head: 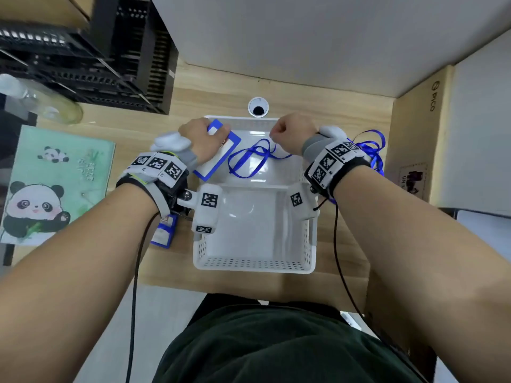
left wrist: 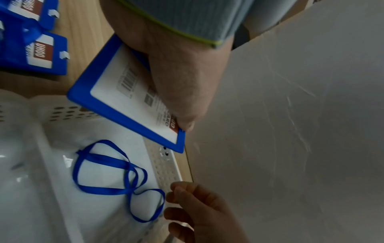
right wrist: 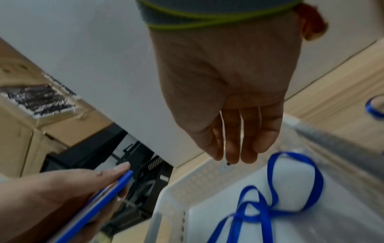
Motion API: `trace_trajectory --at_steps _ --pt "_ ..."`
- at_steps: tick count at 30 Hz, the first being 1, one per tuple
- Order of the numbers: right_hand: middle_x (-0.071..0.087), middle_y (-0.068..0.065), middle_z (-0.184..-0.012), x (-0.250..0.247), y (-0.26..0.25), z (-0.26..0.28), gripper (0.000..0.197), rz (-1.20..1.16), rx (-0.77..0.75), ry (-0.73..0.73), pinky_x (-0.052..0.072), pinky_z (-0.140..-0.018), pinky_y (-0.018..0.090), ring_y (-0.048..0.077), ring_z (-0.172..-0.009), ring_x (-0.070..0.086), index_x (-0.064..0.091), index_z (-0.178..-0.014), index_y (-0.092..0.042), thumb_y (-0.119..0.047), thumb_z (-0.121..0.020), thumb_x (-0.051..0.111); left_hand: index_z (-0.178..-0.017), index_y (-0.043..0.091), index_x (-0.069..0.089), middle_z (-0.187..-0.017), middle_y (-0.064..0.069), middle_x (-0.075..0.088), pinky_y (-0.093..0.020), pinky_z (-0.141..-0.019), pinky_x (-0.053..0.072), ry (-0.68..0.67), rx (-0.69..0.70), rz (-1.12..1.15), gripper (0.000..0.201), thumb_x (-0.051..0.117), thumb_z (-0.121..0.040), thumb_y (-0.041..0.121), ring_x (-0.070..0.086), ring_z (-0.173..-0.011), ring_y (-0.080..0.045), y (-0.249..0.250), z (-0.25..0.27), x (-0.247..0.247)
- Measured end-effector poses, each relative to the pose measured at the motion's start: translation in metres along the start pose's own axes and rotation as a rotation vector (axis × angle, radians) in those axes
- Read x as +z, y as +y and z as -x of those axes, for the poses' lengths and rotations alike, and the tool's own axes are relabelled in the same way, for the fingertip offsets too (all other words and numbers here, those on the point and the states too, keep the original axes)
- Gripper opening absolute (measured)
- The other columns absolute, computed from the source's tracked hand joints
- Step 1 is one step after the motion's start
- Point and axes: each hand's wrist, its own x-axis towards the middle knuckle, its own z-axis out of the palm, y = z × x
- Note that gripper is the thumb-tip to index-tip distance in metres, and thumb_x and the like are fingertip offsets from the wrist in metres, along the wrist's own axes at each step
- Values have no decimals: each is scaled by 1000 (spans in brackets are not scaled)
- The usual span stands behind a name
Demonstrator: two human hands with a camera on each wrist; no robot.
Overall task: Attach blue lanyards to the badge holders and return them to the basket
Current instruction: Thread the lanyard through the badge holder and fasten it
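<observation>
My left hand (head: 203,138) grips a blue-framed badge holder (head: 218,156) over the far left corner of the white basket (head: 254,268); the thumb presses its card face (left wrist: 129,98). My right hand (head: 289,132) hovers over the far rim with its fingers (right wrist: 230,144) curled together, pinching the thin end of a blue lanyard (head: 249,161). The lanyard's loops (left wrist: 116,177) lie in the basket's far compartment. The two hands are apart, and the lanyard's end is clear of the badge holder.
More blue badge holders (left wrist: 35,49) lie on the wooden desk left of the basket. A pile of blue lanyards (head: 370,150) sits to the right, beside a cardboard box (head: 414,139). A panda booklet (head: 55,183) and black trays (head: 83,64) are at the left.
</observation>
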Motion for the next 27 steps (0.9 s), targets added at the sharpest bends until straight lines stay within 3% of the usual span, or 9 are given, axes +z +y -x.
trace_trajectory --at_steps 3,5,7,10,12,15,19,23,27 --pt "62 2 -71 37 -14 -11 17 75 -1 -119 53 -65 31 20 -66 54 60 -73 -19 -25 -81 46 -85 17 55 -82 -2 58 -29 -66 35 -52 -72 -4 40 54 -89 57 54 -77 -24 -26 0 5" --pt "55 3 -73 57 -21 -12 13 74 -8 -198 41 -56 27 19 -68 47 58 -76 -16 -20 -84 48 -95 17 58 -89 0 61 -28 -68 37 -73 -97 30 41 55 -88 57 56 -81 -23 -37 1 11" --pt "55 4 -78 73 -24 -15 17 78 -1 -230 46 -60 32 19 -72 48 65 -84 -7 -19 -86 53 -99 16 61 -93 -2 64 -28 -70 38 -94 -106 41 43 56 -87 57 58 -85 -24 -42 2 15" --pt "59 15 -79 93 -29 -19 19 113 4 -272 50 -66 34 26 -75 59 66 -82 -7 -26 -83 63 -91 16 60 -91 -3 64 -28 -68 36 -128 -104 23 41 56 -87 57 58 -85 -24 -51 -1 18" --pt "63 9 -79 103 -30 -20 29 168 3 -304 45 -63 29 24 -77 60 66 -80 -10 -39 -81 68 -84 18 57 -84 -1 61 -28 -66 35 -157 -86 10 37 56 -88 55 56 -79 -22 -55 0 18" --pt "70 6 -94 117 -31 -23 43 258 -8 -319 50 -73 32 24 -91 64 71 -97 -10 -49 -79 71 -69 21 50 -70 3 55 -29 -56 32 -164 -68 1 41 52 -90 56 51 -66 -18 -61 -1 14" --pt "63 2 -81 125 -36 -23 38 270 18 -286 50 -67 30 20 -75 58 71 -98 -11 -42 -76 73 -60 19 40 -61 1 47 -31 -57 29 -167 -94 -5 52 35 -99 52 48 -65 -22 -68 -3 11" --pt "57 -1 -81 124 -35 -22 31 101 -39 -158 40 -57 30 19 -67 50 48 -91 -19 -19 -71 72 -60 19 42 -63 1 50 -29 -66 32 -179 -97 -2 51 35 -100 50 51 -72 -24 -74 -1 8" --pt "61 -4 -86 131 -43 -21 26 101 -149 -230 49 -62 31 21 -76 59 55 -90 -26 -12 -73 70 -59 18 42 -66 -1 52 -30 -66 35 -183 -72 -3 51 37 -98 50 53 -74 -27 -79 1 8"
